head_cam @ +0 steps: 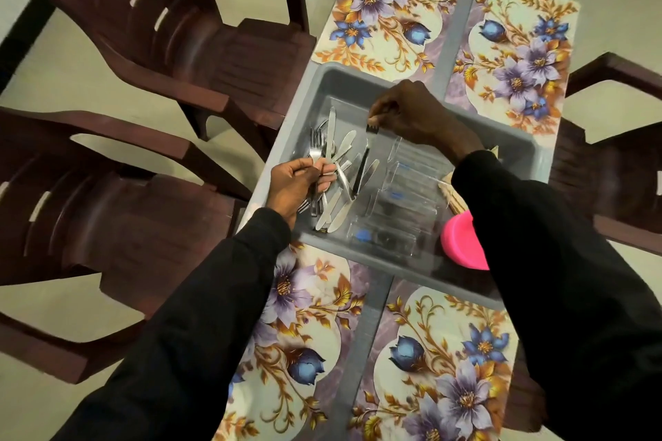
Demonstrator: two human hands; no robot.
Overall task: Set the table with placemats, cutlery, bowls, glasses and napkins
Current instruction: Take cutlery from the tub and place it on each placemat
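Note:
A grey bin [333,79] sits mid-table between four floral placemats, such as the far left placemat [387,3] and the near right placemat [447,362]. Inside it lie loose knives and forks [344,168], clear glasses [401,204] on their sides and a pink bowl [462,240]. My left hand [297,186] grips a bundle of forks at the bin's left side. Over the middle of the bin, my right hand [412,111] pinches one fork [372,129] by its tines end, lifted above the pile.
Two dark brown plastic chairs [172,46] stand left of the table, and another chair [616,154] is at the right. Pale wooden sticks [453,193] poke out beside the pink bowl. The grey table [365,333] shows between the mats.

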